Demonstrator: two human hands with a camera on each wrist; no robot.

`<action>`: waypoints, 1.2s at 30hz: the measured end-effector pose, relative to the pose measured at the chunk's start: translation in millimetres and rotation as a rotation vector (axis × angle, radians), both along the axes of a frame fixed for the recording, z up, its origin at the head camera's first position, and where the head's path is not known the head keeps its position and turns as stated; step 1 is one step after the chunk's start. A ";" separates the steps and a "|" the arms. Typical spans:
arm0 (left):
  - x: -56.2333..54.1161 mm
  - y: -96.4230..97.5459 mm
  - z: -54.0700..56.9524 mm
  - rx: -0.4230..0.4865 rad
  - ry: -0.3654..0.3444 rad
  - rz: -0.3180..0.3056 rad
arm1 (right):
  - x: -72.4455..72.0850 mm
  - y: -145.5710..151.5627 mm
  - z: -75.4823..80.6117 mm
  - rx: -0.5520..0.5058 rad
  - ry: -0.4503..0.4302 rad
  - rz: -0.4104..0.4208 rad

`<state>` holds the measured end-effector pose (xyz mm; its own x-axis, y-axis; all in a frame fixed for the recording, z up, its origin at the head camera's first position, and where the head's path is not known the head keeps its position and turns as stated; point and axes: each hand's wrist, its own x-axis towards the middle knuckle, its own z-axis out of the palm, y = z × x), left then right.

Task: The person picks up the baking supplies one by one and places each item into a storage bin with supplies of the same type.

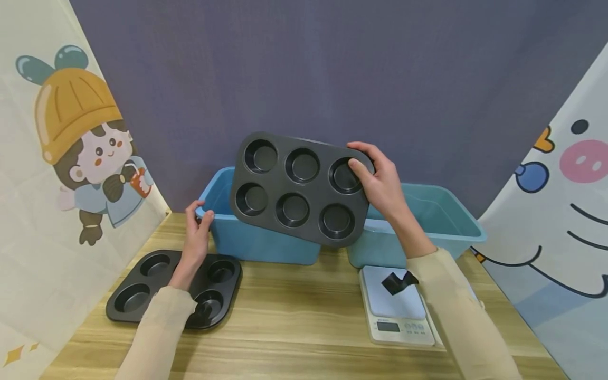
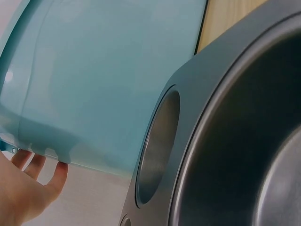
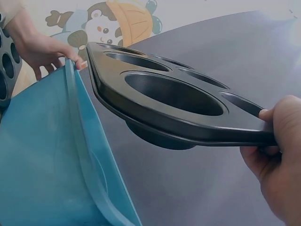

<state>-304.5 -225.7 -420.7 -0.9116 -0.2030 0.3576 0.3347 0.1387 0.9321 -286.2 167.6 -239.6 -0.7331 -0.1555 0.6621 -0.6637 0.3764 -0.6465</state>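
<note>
My right hand (image 1: 382, 182) holds a dark six-cup muffin tin (image 1: 315, 192) by its right end, thumb on the top face and fingers behind. The tin is raised and tilted, cups facing me, and overlaps the front of a blue plastic bin (image 1: 266, 247) in the head view. With my left hand (image 1: 196, 237) I pinch that bin's rim at its left corner; the right wrist view shows the left hand (image 3: 44, 52) over the rim. A second muffin tin (image 1: 159, 287) lies on the table beneath my left forearm, which hides part of it.
To the right stands a teal bin (image 1: 456, 224), partly behind my right forearm. In front of it is a white kitchen scale (image 1: 404, 309) with a black scrap (image 1: 398, 283) overlapping its plate. A purple-grey cloth (image 1: 304, 68) backs the wooden table (image 1: 294, 306), with cartoon-printed sheets at both sides.
</note>
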 end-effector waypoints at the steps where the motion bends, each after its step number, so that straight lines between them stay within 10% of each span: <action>1: 0.0 -0.2 0.0 -0.004 0.003 0.003 | -1.3 -1.8 1.6 -0.007 0.006 0.001; 16: 13.0 3.1 16.6 -0.006 0.008 0.022 | -23.3 -25.2 18.1 -0.106 0.076 0.025; 25: 28.2 10.4 28.0 -0.020 0.002 0.031 | -10.6 -47.3 31.9 -0.128 0.116 -0.017; 36: 25.3 12.6 26.2 0.010 0.013 0.021 | -49.4 -53.2 14.7 -0.096 0.172 -0.050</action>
